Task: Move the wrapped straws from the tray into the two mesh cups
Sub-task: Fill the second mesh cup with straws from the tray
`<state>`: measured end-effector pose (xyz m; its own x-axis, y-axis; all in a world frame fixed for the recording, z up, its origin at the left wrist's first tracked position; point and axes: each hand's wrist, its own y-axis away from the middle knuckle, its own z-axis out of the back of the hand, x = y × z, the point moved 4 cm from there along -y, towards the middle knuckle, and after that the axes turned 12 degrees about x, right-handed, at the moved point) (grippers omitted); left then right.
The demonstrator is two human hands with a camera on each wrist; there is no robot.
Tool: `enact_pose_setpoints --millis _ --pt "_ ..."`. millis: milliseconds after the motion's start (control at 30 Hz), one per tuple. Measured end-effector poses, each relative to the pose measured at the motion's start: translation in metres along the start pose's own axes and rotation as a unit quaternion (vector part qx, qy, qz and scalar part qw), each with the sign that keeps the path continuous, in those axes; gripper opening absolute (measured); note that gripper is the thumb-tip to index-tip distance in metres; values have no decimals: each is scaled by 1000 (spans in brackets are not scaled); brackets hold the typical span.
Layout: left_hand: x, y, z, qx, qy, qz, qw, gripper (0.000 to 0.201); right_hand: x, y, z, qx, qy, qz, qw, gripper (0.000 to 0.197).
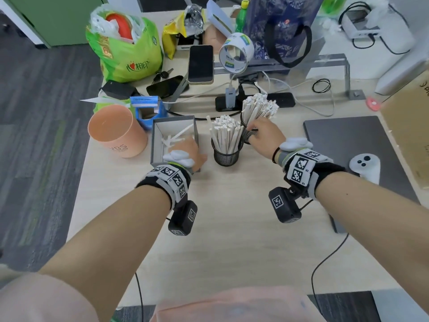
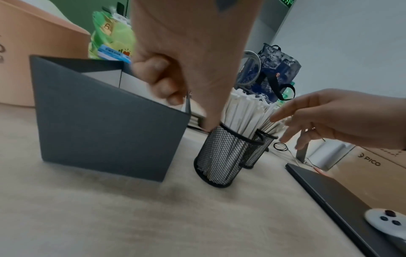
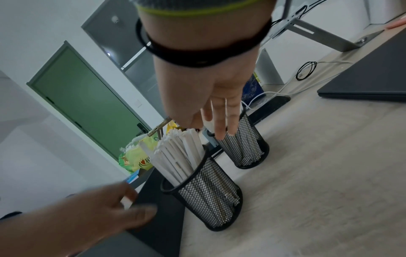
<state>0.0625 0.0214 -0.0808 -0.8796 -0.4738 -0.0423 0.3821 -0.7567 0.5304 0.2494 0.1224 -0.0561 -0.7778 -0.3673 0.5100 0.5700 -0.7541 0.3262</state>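
Fingers of left hand curled inside grey tray, over few remaining wrapped straws; grasp unclear. Right hand fingers straight, slightly apart, touching straws in far mesh cup. Near mesh cup full, upright on desk.

Two black wire-mesh cups stand on the pale wooden desk, each packed with white paper-wrapped straws too many to count. One grey rectangular cardboard tray holds a few more wrapped straws (the exact number is hidden by a hand). Two bare hands are in view, one left hand and one right hand. There are also two dark smartphones, one peach plastic cup, one closed grey laptop, one white handheld controller and one roll of clear packing tape.
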Motion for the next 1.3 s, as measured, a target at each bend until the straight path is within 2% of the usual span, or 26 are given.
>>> enact_pose_setpoints --millis 100,233,300,367,433,500,533,600,667,800,900,1000,1100,1133,1200,1300 --pt "-2 -3 -4 46 -29 -5 999 34 -1 -4 -6 40 30 -13 999 34" --pt "2 -8 6 47 -19 -14 999 29 -3 -8 -8 83 54 -23 995 36" --pt "4 -8 8 54 -11 -12 998 19 -3 -10 -10 104 70 -26 992 36" --pt "5 -6 9 34 15 -3 999 15 -3 -12 -12 120 80 -26 989 37" --pt "5 0 12 -24 78 -10 997 28 -2 -13 -13 127 87 -21 988 38" --pt "-5 10 17 -79 82 -77 991 29 0 -15 -14 126 89 -22 988 37" --pt "-15 15 16 -79 56 -133 986 23 0 -17 -15 125 91 -21 988 36" --pt "-37 22 7 -52 -34 -236 970 22 0 -22 -18 131 95 -28 986 36" --pt "-51 23 -3 -18 -109 -268 957 31 0 -26 -21 146 108 -34 983 35" --pt "-69 14 -8 -14 -176 -242 954 36 -3 -28 -19 142 125 -42 981 26" --pt "-73 -2 -4 5 -192 -195 962 41 -14 -25 -15 132 133 -54 981 10" --pt "-67 -17 4 36 -159 -146 976 41 -30 -23 -12 127 133 -60 981 19" --pt "-56 -28 16 2 -120 -121 985 34 -42 -25 -11 130 122 -69 982 36" --pt "-53 -30 19 -11 -106 -116 987 32 -43 -25 -11 136 122 -77 980 34" --pt "-49 -33 22 -14 -86 -106 991 31 -42 -25 -13 148 135 -76 977 18" --pt "-48 -36 25 -6 -79 -96 992 29 -36 -27 -16 146 153 -50 976 27"
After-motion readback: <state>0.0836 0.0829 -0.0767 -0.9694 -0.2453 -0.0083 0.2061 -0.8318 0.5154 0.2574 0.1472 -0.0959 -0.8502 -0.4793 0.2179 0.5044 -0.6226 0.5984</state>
